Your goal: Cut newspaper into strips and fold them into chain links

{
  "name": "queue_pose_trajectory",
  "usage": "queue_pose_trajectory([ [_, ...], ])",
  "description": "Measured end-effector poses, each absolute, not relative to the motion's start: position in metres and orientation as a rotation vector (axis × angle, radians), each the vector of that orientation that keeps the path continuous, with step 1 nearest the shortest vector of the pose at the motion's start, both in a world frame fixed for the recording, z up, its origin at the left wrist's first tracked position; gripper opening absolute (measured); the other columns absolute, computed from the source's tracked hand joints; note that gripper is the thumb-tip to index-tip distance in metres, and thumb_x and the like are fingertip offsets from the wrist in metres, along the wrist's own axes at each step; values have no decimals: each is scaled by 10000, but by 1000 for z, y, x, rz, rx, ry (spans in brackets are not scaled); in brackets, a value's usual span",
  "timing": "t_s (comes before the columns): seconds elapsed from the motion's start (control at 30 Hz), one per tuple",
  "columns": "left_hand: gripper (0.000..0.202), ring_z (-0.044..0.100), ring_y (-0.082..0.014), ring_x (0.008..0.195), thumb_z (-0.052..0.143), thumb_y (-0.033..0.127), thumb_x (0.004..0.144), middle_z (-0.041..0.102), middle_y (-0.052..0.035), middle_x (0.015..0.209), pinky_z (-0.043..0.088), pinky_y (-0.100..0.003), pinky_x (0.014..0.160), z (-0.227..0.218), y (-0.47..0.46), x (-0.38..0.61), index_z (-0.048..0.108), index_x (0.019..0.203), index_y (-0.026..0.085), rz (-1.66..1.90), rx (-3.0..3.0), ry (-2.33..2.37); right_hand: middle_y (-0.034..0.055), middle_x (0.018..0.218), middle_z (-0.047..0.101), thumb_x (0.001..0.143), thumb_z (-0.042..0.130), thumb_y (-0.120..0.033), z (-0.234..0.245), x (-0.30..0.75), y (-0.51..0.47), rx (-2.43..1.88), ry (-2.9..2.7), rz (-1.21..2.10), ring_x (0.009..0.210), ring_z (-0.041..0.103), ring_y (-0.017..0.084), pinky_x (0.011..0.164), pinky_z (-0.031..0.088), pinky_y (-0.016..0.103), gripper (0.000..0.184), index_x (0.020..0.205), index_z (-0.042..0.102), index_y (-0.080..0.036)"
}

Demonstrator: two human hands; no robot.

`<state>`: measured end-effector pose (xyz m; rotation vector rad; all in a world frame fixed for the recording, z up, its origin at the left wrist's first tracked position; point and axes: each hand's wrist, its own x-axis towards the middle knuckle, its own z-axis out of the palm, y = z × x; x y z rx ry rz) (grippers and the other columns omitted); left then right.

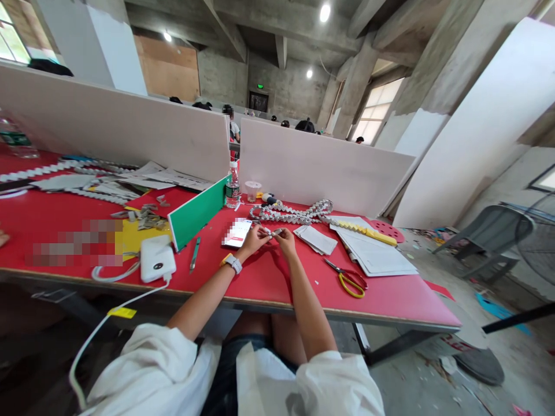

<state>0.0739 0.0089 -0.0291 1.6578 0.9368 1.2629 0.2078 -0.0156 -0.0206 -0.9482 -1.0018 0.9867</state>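
My left hand (257, 238) and my right hand (284, 239) meet above the red table, fingers pinched around a small folded piece of grey-white paper (273, 233). Its exact shape is too small to make out. Behind my hands lies a zigzag chain of folded paper (299, 215), looped on itself. A phone (238, 233) with a lit screen sits just left of my left hand. To the right of my right hand rests a stack of cut paper strips (316, 239).
Scissors (350, 279) with red and yellow handles lie near the front edge, below paper sheets (377, 254). A green divider (199, 212), a craft knife (195, 254), a power bank (157, 260) and its cable are at left. A water bottle (233, 188) and plastic cup (252, 190) stand behind.
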Motion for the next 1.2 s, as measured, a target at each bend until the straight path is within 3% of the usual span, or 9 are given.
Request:
queue_pose_trajectory([
  [0.1, 333, 670, -175, 701, 705, 270, 681, 688, -39, 759, 535, -299, 652, -30, 9, 74, 550, 955, 162, 1240, 1589, 920, -40, 635, 550, 526, 742, -274, -20, 208, -16, -935, -1001, 984, 620, 522, 111, 609, 442, 234, 262, 660, 529, -202],
  [0.2, 234, 658, -184, 666, 660, 360, 731, 693, -54, 739, 524, -292, 602, -31, 9, 73, 607, 838, 159, 1089, 1710, 963, -37, 647, 552, 541, 729, -278, -18, 207, -17, -921, -1001, 990, 626, 526, 111, 608, 438, 232, 253, 676, 530, -200],
  [0.33, 277, 604, -165, 529, 594, 431, 776, 656, -34, 618, 485, -274, 496, -31, 7, 73, 609, 698, 166, 1036, 1802, 1019, -42, 626, 541, 552, 720, -272, -15, 205, -17, -966, -972, 984, 604, 511, 109, 583, 416, 224, 255, 688, 515, -202],
  [0.63, 334, 605, -154, 570, 578, 484, 767, 665, -36, 669, 469, -255, 537, -32, 9, 74, 627, 719, 157, 1097, 1781, 927, -67, 581, 499, 584, 708, -282, -16, 210, -13, -992, -904, 974, 505, 418, 75, 501, 335, 204, 240, 716, 523, -202],
  [0.93, 253, 557, -132, 573, 496, 359, 817, 605, 3, 598, 431, -242, 576, -16, -6, 75, 578, 668, 172, 1125, 1867, 944, -56, 556, 530, 514, 744, -221, -23, 216, -9, -906, -750, 1253, 484, 422, 71, 458, 334, 196, 249, 687, 569, -185],
  [1.2, 231, 452, -109, 537, 491, 276, 771, 511, 16, 547, 346, -237, 544, -15, -10, 79, 472, 564, 177, 1206, 2053, 985, -52, 517, 522, 532, 719, -166, -24, 209, -9, -1021, -732, 1240, 458, 415, 67, 442, 309, 197, 179, 630, 569, -171],
])
